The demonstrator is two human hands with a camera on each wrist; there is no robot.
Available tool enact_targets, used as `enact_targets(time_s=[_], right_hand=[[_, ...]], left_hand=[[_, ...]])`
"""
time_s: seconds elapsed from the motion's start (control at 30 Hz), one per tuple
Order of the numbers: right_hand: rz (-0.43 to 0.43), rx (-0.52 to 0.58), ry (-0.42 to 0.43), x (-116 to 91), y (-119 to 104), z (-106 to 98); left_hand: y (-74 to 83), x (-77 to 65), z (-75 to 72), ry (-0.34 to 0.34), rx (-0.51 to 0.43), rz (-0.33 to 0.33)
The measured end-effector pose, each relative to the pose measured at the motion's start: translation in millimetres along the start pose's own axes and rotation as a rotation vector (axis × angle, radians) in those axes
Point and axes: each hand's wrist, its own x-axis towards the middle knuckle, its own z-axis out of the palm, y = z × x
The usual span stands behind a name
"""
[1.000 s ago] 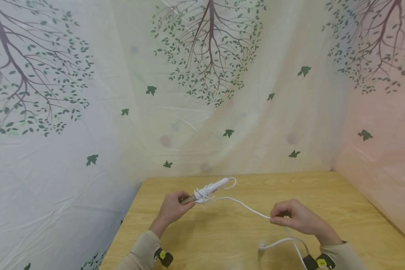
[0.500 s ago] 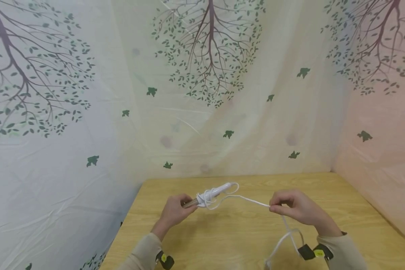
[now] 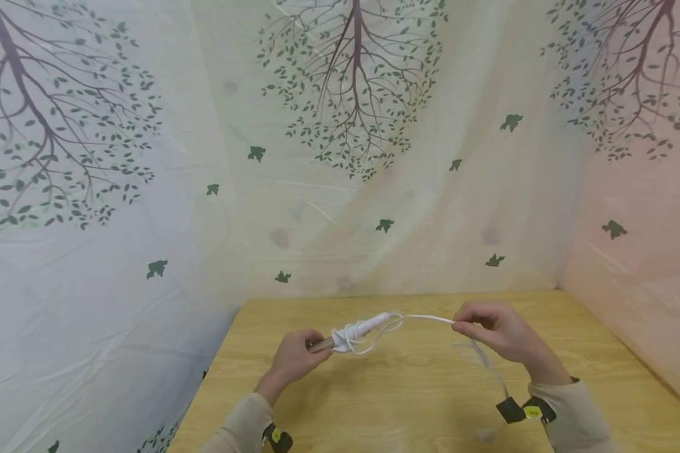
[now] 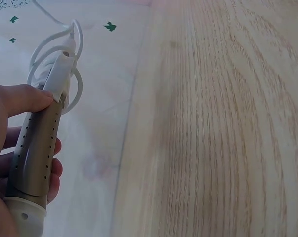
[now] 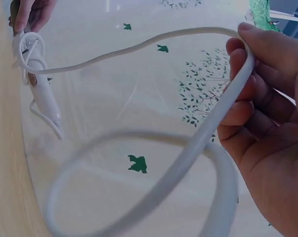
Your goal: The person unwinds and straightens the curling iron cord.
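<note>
Plainly, the wand point(image 3: 377, 323) is held above the table point(image 3: 385, 393), tilted, with its handle point(image 5: 47, 103) pointed away from the person and to the right. Its barrel point(image 4: 39, 143) is gripped by the left hand point(image 3: 294, 353): the thumb point(image 4: 30, 98) is laid along the upper side, close to the handle, and the fingers point(image 4: 56, 168) are wrapped round from the other side. Rows of small holes are seen along the barrel, and its near end is topped by a white cap point(image 4: 26, 217). The handle is loosely circled by white cord point(image 3: 427, 318). From these loops a length is carried across, in a slight arch, to the right hand point(image 3: 495, 330), by which it is pinched between thumb and fingertips; the two hands are held well apart. Past the pinch, the cord is bent into a wide loop close to the right wrist. Its lower part is blurred in the head view, and a pale smudge point(image 3: 485, 434) over the table cannot be made out. Black straps point(image 3: 541, 412) are worn at both sleeves point(image 3: 240, 418). Behind the table, a sheet point(image 3: 328, 251) is hung, printed with upside-down trees point(image 3: 357, 50).
</note>
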Motion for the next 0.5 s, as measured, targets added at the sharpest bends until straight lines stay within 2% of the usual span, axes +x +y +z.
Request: enact_targets(time_s=[0.3, 0.5], right_hand=[[0.012, -0.100, 0.255, 8.4, 4.1, -4.7], [0.115, -0.072, 0.414, 12.2, 5.8, -6.9]], left_hand=[[-2.0, -2.6, 3.3, -0.030, -0.007, -0.006], [-0.7, -5.8, 4.2, -0.050, -0.023, 0.000]])
